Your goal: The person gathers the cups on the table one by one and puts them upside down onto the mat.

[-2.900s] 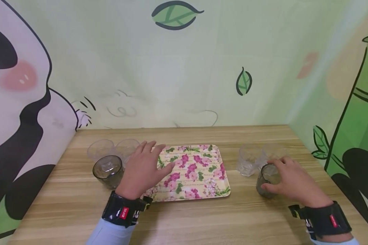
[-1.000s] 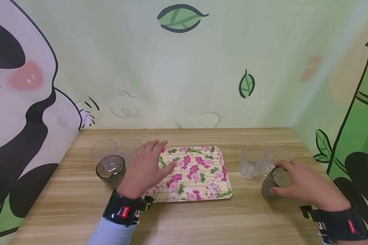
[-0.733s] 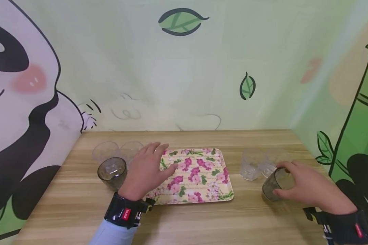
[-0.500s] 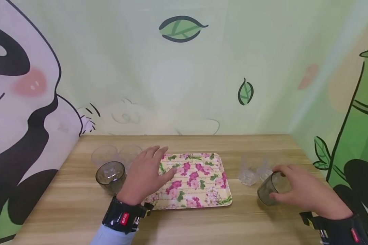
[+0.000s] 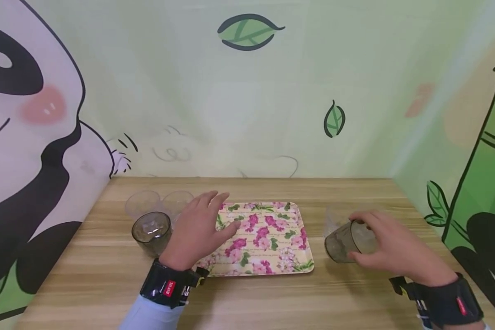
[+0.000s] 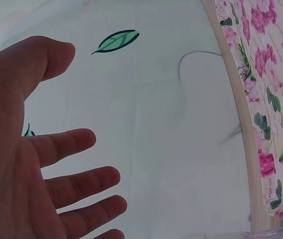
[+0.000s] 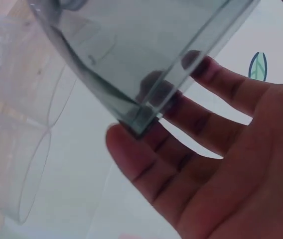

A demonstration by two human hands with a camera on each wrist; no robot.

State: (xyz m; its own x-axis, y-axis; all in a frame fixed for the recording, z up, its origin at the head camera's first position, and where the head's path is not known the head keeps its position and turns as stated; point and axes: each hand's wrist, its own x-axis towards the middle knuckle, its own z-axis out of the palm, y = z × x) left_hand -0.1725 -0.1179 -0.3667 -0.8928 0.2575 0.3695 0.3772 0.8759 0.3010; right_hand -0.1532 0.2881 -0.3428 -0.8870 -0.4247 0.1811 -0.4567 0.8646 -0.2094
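My right hand (image 5: 400, 247) grips a smoky grey drinking glass (image 5: 341, 243) near its rim. The glass leans, its base toward the tray and its mouth toward my palm. In the right wrist view the fingers (image 7: 131, 154) wrap the rim of the grey glass (image 7: 146, 45). My left hand (image 5: 200, 233) hovers with spread fingers over the left edge of a flowered tray (image 5: 264, 238) and holds nothing; the left wrist view shows its fingers (image 6: 81, 184) apart. Just left of that hand a second smoky glass (image 5: 148, 236) stands upright on the table.
Two clear glasses (image 5: 142, 201) stand behind the left smoky glass, partly covered by it and my hand. More clear glassware (image 7: 17, 164) stands on the right, mostly hidden behind the held glass in the head view. A printed wall (image 5: 247, 110) rises behind the wooden table (image 5: 272, 302).
My right hand first held the smoky glass upright, shifted slightly right, then tipped it and moved left toward the tray. The left hand stays in place; the head view has shifted slightly.
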